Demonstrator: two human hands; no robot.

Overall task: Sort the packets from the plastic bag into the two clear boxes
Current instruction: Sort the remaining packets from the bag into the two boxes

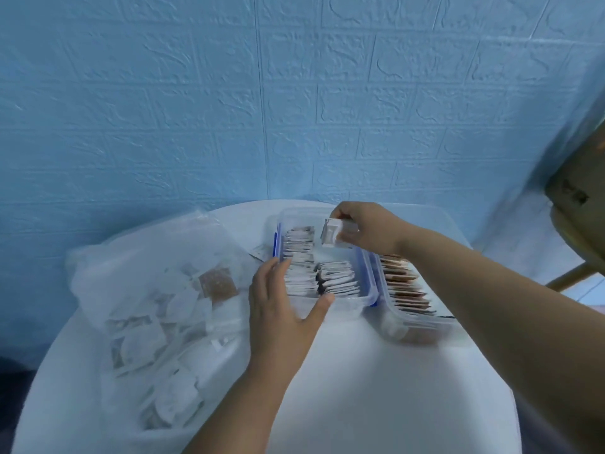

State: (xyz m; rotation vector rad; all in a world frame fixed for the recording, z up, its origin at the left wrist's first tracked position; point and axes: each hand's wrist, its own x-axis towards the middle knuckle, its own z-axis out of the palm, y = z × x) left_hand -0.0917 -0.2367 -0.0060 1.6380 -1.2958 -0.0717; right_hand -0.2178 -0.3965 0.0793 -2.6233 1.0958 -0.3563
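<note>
Two clear boxes sit side by side on the table (376,388), their long sides running away from the person. The left box (347,308) holds two rows of white packets (339,280) on edge. The right box (401,332) holds one row of brown packets (406,290). The right hand (370,227) pinches a small bunch (334,235) above the left box's far end. The left hand (278,306) touches its near corner, thumb spread wide. One plastic bag (137,267) of loose packets lies on the left.

My right hand (366,232) pinches a small white packet (335,234) above the far end of the clear plastic box with blue clips (368,283), where rows of white packets (299,245) stand. My left hand (281,309) rests open against its near left corner. Just beside it on the right, a second clear box (393,329) holds brown packets (404,286). A crumpled clear plastic bag (147,290) lies to the left on the round white table (376,388).
</note>
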